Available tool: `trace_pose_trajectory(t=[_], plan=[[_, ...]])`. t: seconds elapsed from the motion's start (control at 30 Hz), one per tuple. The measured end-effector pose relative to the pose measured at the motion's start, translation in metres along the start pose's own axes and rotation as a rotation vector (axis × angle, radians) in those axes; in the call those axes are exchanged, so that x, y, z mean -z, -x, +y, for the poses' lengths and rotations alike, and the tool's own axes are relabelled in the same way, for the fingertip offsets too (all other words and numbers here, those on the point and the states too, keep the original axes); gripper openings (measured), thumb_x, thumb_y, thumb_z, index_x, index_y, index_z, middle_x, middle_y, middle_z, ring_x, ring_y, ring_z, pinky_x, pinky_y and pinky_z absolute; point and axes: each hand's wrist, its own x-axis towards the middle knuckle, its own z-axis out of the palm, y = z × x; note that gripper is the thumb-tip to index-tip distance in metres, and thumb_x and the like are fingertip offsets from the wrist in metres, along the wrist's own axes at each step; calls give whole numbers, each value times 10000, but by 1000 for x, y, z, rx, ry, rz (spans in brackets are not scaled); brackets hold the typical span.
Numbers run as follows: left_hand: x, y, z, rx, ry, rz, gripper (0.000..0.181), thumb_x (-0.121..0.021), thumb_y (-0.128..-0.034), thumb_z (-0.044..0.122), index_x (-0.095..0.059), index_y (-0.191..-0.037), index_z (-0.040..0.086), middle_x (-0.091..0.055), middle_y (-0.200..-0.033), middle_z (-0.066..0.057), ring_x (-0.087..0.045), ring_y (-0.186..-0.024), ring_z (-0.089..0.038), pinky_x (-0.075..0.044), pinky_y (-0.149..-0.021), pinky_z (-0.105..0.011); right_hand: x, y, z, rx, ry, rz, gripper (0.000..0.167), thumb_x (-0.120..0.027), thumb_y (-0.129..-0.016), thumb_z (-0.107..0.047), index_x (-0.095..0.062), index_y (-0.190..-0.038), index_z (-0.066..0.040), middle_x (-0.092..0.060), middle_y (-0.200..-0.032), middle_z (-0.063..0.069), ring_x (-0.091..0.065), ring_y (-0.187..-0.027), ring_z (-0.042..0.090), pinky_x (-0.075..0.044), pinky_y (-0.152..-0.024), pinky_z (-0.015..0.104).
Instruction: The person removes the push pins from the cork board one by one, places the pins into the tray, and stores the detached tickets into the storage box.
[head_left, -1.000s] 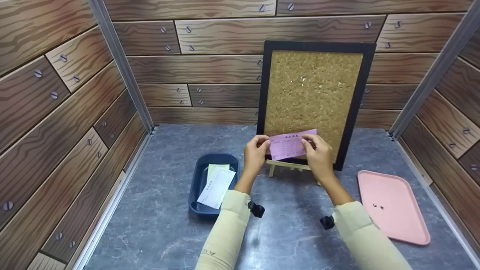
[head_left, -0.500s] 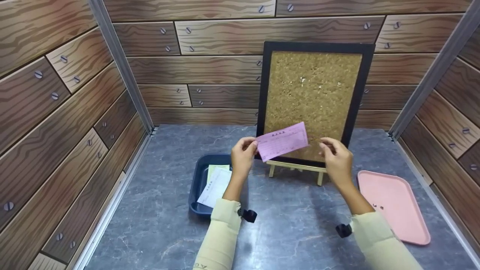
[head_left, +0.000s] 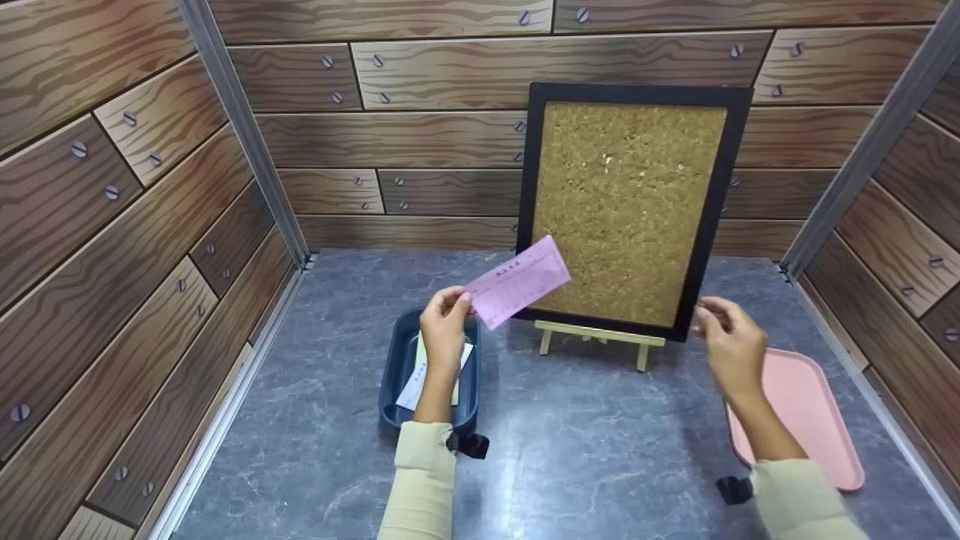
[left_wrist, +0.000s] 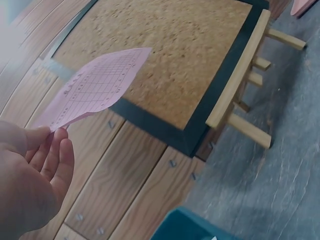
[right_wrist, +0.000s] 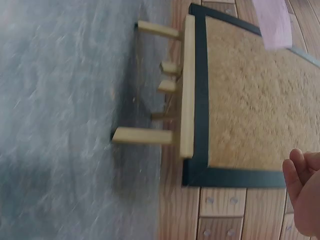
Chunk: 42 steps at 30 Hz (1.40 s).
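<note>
My left hand [head_left: 444, 330] pinches a pink printed paper slip [head_left: 520, 281] by its lower left corner, between thumb and fingers. In the left wrist view the slip [left_wrist: 97, 82] bends a little and stands out in front of the corkboard [left_wrist: 165, 50]. My right hand [head_left: 731, 349] is just right of the board's black frame and near the pink tray [head_left: 814, 420]. Its fingers are loosely bent, and nothing shows in them. In the right wrist view only some fingertips [right_wrist: 295, 175] of this hand appear at the edge.
The corkboard leans upright on a small wooden easel [head_left: 600, 334] at the back. A dark blue bin [head_left: 388, 386] with a white slip [head_left: 416, 386] and a yellow-green one stands under my left forearm. Wood-patterned walls [head_left: 420, 187] enclose the grey tabletop [head_left: 570, 450].
My right hand has let go of the pink slip and moved right, toward the tray. My left hand has carried the slip left and tilted it. The small items on the tray are now hidden.
</note>
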Motion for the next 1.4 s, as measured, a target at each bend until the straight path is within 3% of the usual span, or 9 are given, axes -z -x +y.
trace_pose_trajectory(t=[0.1,0.4,0.63,0.7,0.8,0.87,0.93,1.13,1.4], plan=[[8,0,4,-4,0,27,157,-660,-915,-41,-657,-1045,-131,-666,-835,-142,-627,-684,-141,-573,-649,-259,11,2,14,-45,16,20,167,-645,-905,103,-681,-1061,154,-687,-840,-139,-616,-609,-78,-509,-599,87],[40,5,5,-50,28,99,103,-634,-906,-75,-669,-1002,-91,-635,-783,-62,-620,-672,-122,-560,-629,-216,47,8,67,-128,120,71,199,-664,-942,-19,-708,-1114,72,-628,-825,-290,-610,-621,-98,-498,-605,68],[70,12,5,16,-37,150,170,-653,-932,-28,-657,-1073,-123,-642,-821,-135,-628,-705,-148,-580,-693,-278,73,17,82,-226,217,86,233,-656,-957,-79,-699,-1150,43,-611,-788,-308,-577,-586,-124,-463,-564,60],[78,15,5,29,-52,172,180,-657,-938,-12,-656,-1081,-122,-646,-828,-144,-633,-712,-151,-580,-700,-279,80,20,87,-266,229,79,250,-649,-965,-97,-690,-1167,44,-663,-818,-235,-580,-592,-121,-468,-566,63],[88,22,4,52,-51,206,178,-657,-940,-8,-655,-1083,-114,-645,-827,-131,-634,-714,-158,-584,-704,-291,89,24,95,-317,237,67,266,-646,-968,-104,-681,-1180,53,-644,-784,-271,-584,-587,-116,-476,-564,67],[93,27,2,56,-35,224,178,-658,-941,-8,-652,-1084,-113,-640,-823,-103,-633,-707,-146,-582,-692,-266,95,28,101,-346,242,56,265,-647,-968,-99,-679,-1179,57,-642,-763,-275,-586,-578,-110,-480,-560,72],[98,32,0,65,-24,245,177,-648,-940,-27,-643,-1086,-127,-640,-818,-101,-633,-693,-142,-580,-680,-252,100,32,107,-367,245,46,261,-642,-967,-86,-675,-1177,64,-571,-731,-360,-585,-565,-110,-482,-551,78],[112,40,-8,108,-26,301,187,-626,-940,-58,-626,-1099,-158,-641,-839,-119,-631,-686,-127,-577,-676,-244,112,45,122,-441,278,-11,289,-611,-981,-101,-647,-1205,77,-543,-702,-370,-587,-549,-98,-483,-544,88],[123,49,-16,169,-157,333,194,-606,-938,-66,-627,-1101,-170,-661,-926,-252,-652,-717,-192,-554,-628,-199,122,59,138,-510,390,-72,287,-596,-980,-110,-663,-1202,59,-532,-669,-345,-574,-536,-84,-477,-509,123]])
